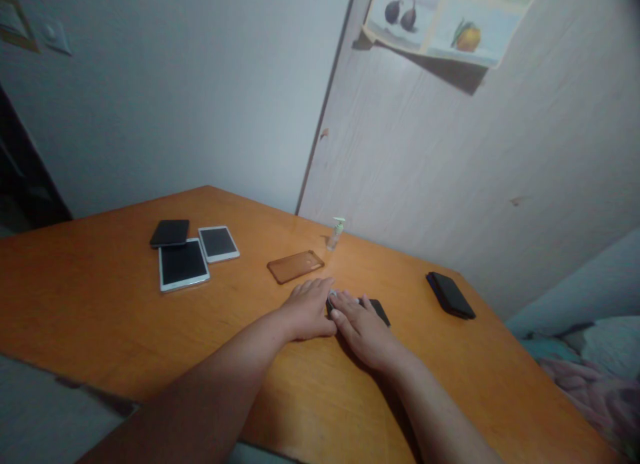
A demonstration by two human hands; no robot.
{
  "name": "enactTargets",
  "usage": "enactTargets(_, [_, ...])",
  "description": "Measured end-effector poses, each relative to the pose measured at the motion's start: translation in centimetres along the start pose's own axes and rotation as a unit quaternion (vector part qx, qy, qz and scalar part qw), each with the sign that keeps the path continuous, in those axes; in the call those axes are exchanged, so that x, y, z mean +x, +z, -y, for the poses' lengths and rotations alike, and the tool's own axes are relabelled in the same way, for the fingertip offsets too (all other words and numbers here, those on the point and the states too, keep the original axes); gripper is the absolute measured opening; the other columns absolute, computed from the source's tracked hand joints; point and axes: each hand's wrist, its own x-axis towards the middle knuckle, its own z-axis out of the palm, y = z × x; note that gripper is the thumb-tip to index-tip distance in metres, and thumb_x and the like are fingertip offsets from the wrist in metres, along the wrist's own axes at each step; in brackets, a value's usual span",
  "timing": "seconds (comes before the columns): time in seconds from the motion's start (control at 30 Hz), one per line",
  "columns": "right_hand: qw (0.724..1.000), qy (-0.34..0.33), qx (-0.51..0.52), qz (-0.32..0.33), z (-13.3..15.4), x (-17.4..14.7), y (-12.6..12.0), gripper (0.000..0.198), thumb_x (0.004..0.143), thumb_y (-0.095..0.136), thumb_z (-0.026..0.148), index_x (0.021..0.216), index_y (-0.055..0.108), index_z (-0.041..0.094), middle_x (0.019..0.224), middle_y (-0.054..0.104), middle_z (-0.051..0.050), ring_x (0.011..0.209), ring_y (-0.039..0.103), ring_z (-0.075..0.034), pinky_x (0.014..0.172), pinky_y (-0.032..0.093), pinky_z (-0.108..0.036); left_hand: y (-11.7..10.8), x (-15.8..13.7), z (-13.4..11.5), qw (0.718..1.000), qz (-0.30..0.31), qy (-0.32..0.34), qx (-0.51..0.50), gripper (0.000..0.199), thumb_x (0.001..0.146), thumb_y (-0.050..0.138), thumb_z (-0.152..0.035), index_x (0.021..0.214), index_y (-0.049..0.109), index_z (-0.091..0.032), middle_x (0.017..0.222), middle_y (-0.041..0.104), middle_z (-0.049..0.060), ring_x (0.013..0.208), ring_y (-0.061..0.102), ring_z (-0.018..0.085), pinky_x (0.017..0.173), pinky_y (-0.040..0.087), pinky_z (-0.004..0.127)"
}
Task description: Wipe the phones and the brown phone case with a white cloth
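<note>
A dark phone lies flat on the table, mostly covered by my hands. My left hand is closed around the phone's left end, thumb on the near side and fingers on the far side. Across the top of the phone lies my right hand, its fingers pressing down over a small white piece of material. Only bits of that white piece show around the fingers, so its kind is hard to tell. Just beyond my left hand is a translucent brown phone case.
A small clear pump bottle stands behind the case. Two white tablets and a black flat device lie at the left, overlapping partly. A black wallet-like case is near the right edge of the wooden table. Walls border the back.
</note>
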Motion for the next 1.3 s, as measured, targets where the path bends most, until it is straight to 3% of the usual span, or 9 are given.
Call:
enactTargets(0.23, [0.998,-0.03,0.038,0.041,1.0,-2.3,-2.5,0.053,0.104,0.024,0.051,0.14,0.056,0.027,0.147,0.052,-0.007,0.137,0.047,-0.024,0.121,0.016,-0.052,-0.3,-0.1,-0.1,1.0,0.012,-0.005,-0.001,0.095,0.064,0.07,-0.043,0.149,0.034,-0.018,0.142,0.053,0.014,0.136,0.042,0.037,0.11,0.039,0.048])
enactTargets(0.5, [1.0,-0.028,-0.009,0.001,1.6,-0.9,-0.8,0.054,0.104,0.026,0.047,0.147,0.047,0.02,0.155,0.039,-0.008,0.146,0.032,-0.025,0.122,0.014,-0.053,-0.5,-0.1,-0.3,1.0,0.014,-0.004,0.006,0.088,0.068,0.066,-0.04,0.147,0.036,-0.016,0.144,0.051,0.015,0.134,0.045,0.036,0.11,0.039,0.048])
enactTargets(0.7, [0.998,-0.035,0.032,0.039,0.5,-2.6,-2.1,0.054,0.103,0.028,0.051,0.143,0.053,0.024,0.149,0.049,-0.008,0.139,0.044,-0.024,0.12,0.024,-0.046,-0.5,-0.1,-0.1,1.0,0.017,0.003,0.007,0.092,0.066,0.07,-0.048,0.146,0.038,-0.017,0.14,0.054,0.014,0.132,0.046,0.037,0.108,0.041,0.046])
enactTargets(0.9, [0.993,0.105,-0.028,-0.043,-2.8,-2.3,-1.6,0.05,0.1,0.039,0.042,0.14,0.057,0.016,0.145,0.053,-0.013,0.137,0.047,-0.029,0.117,0.032,-0.047,-0.5,0.0,0.0,1.0,0.013,0.015,0.009,0.078,0.064,0.072,-0.041,0.136,0.05,-0.023,0.13,0.058,0.011,0.123,0.051,0.036,0.103,0.043,0.046])
enactTargets(0.97, [0.994,0.094,-0.033,-0.049,-2.3,-2.2,-1.3,0.052,0.1,0.04,0.042,0.142,0.054,0.016,0.149,0.049,-0.013,0.139,0.044,-0.028,0.118,0.031,-0.046,-0.6,-0.1,-0.1,1.0,0.015,0.015,0.014,0.068,0.064,0.072,-0.041,0.128,0.056,-0.025,0.124,0.059,0.009,0.118,0.054,0.035,0.1,0.045,0.045])
enactTargets(1.13, [1.0,-0.014,0.011,-0.009,-0.5,-2.2,-0.8,0.053,0.102,0.035,0.046,0.147,0.047,0.022,0.154,0.042,-0.007,0.144,0.036,-0.024,0.119,0.027,-0.043,-0.9,-0.3,-0.3,0.999,0.01,0.029,0.017,0.051,0.068,0.071,-0.042,0.116,0.064,-0.026,0.113,0.061,0.007,0.108,0.058,0.031,0.093,0.047,0.041])
enactTargets(1.3, [0.994,0.082,-0.005,-0.069,-2.9,-1.8,-1.4,0.044,0.097,0.046,0.034,0.136,0.059,0.021,0.142,0.057,-0.01,0.129,0.054,-0.024,0.107,0.041,-0.037,-1.1,-0.3,-0.1,0.999,0.011,0.039,0.027,0.049,0.068,0.072,-0.037,0.115,0.066,-0.027,0.109,0.062,0.006,0.106,0.058,0.029,0.089,0.048,0.037])
